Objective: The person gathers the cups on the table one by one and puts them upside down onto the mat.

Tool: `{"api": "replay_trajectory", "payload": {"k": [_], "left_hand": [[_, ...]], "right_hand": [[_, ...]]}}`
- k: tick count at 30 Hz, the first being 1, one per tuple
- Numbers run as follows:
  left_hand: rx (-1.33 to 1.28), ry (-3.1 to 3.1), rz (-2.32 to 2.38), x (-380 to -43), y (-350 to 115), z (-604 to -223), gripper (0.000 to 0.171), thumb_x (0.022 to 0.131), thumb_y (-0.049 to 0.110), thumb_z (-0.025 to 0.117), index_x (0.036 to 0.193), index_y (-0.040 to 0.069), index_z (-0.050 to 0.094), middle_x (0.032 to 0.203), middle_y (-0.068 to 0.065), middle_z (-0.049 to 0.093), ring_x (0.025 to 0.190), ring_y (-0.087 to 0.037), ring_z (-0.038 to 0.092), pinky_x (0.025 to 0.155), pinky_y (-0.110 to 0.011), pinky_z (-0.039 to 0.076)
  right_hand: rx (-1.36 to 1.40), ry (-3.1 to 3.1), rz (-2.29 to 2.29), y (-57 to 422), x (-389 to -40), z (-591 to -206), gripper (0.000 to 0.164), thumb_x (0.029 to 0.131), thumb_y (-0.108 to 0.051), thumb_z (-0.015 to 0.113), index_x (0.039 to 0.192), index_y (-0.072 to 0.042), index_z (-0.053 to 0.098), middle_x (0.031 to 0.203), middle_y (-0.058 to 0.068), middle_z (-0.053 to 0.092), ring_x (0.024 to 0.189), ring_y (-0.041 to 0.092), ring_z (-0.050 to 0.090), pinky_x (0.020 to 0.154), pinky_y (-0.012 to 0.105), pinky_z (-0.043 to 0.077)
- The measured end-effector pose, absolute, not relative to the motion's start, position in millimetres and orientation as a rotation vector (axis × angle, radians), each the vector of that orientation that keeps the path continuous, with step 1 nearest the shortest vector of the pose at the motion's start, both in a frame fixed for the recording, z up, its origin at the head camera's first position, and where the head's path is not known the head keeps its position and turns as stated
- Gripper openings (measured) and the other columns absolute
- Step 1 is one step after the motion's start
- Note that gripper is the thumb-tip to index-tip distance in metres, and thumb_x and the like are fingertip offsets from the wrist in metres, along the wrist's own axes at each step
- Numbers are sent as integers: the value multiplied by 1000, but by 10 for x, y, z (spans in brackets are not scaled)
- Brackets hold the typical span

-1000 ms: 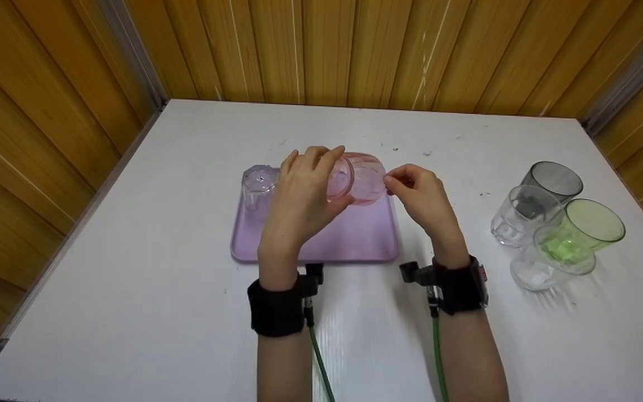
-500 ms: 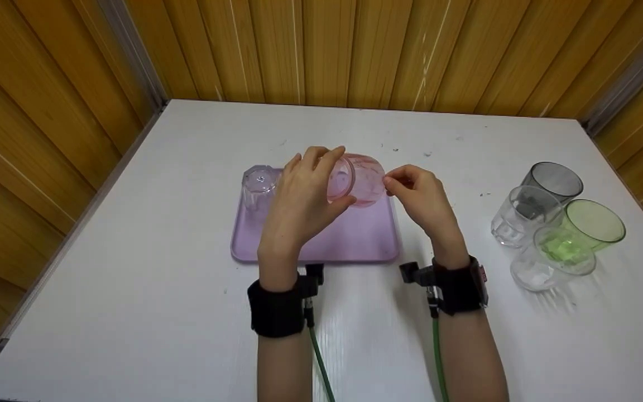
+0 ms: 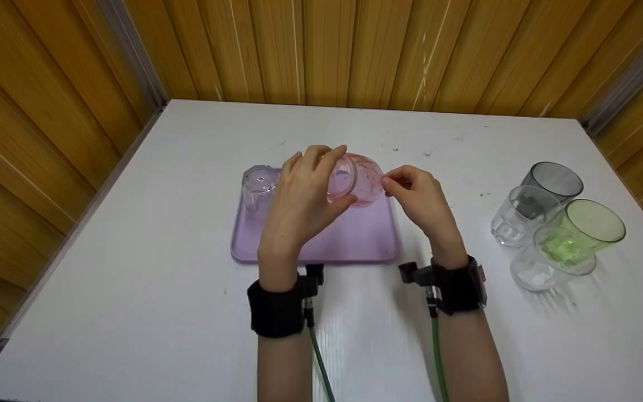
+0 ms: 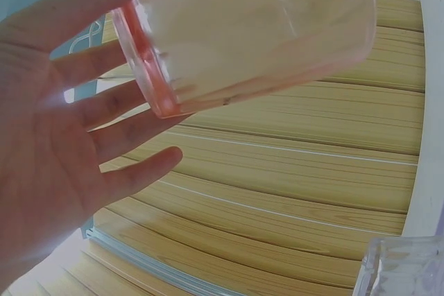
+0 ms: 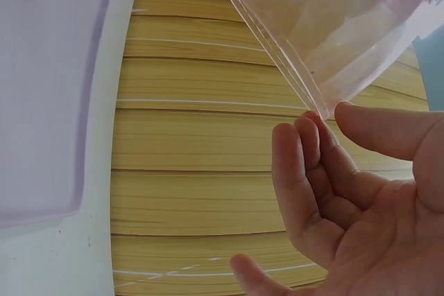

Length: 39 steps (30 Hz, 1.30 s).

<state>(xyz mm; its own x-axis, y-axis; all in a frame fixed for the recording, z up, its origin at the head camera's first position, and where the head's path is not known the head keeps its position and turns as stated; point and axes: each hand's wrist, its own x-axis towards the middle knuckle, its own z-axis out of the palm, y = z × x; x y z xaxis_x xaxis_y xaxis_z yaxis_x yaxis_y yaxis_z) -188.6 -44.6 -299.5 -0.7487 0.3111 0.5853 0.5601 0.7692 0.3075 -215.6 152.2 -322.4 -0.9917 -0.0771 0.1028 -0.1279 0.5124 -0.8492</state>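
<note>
A pink glass tumbler (image 3: 370, 181) is held up on its side over the far right part of a lilac tray (image 3: 349, 240), its base towards the person's left hand (image 3: 299, 206) and its mouth towards the right hand (image 3: 422, 198). The left hand holds the thick base between the thumb and some of its fingers, which are spread wide; the little finger sticks out apart from the glass. The right hand pinches the rim narrowly between thumb and fingertips — the little finger of that hand also stands clear.

The tray lies near the middle of a white desk (image 3: 132, 251). At the tray's far left corner, just beside the left hand, a clear faceted glass (image 3: 257, 187) stands upside down.

Towards the desk's right edge, four more glasses stand mouth up in a close cluster: a smoky grey tumbler (image 3: 557, 176) farthest back, a clear tumbler (image 3: 511, 226), a green tumbler (image 3: 600, 223) nearest that edge, and a clear glass (image 3: 539, 273) closest to the near edge — whether they touch is hard to tell. Wood-grain panelling (image 3: 321, 50) rises behind the desk's far edge.
</note>
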Motion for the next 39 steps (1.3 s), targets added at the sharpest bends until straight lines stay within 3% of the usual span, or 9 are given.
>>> {"api": "replay_trajectory", "payload": {"k": [16,24,32,39], "left_hand": [[-655,-2433,-632,-1872,-446,-2984,63,71,29,76,126,10,52,117,-8,55,111,-20,52,105,-44,30],[-660,-2422,-627,-1877,-446,-2988,63,71,29,77,125,10,52,117,-8,55,110,-20,53,104,-45,31],[-661,-2420,-613,-1874,-444,-2982,62,71,29,76,124,10,52,116,-8,56,110,-21,53,103,-47,32],[-661,-2407,-609,-1874,-453,-2982,61,70,29,77,124,10,53,115,-9,56,108,-22,54,103,-46,32]], "right_hand": [[164,-2724,1520,1509,-2183,-3258,24,91,-18,52,106,0,60,96,19,62,85,19,57,75,28,43],[160,-2736,1505,1485,-2189,-3273,23,91,-18,53,104,-1,61,89,10,61,83,18,56,73,28,43],[168,-2751,1484,1470,-2203,-3299,24,91,-18,53,103,1,61,92,15,62,85,22,57,73,26,43],[178,-2752,1472,1448,-2204,-3307,23,91,-17,53,103,1,61,89,12,61,84,24,57,72,26,44]]}}
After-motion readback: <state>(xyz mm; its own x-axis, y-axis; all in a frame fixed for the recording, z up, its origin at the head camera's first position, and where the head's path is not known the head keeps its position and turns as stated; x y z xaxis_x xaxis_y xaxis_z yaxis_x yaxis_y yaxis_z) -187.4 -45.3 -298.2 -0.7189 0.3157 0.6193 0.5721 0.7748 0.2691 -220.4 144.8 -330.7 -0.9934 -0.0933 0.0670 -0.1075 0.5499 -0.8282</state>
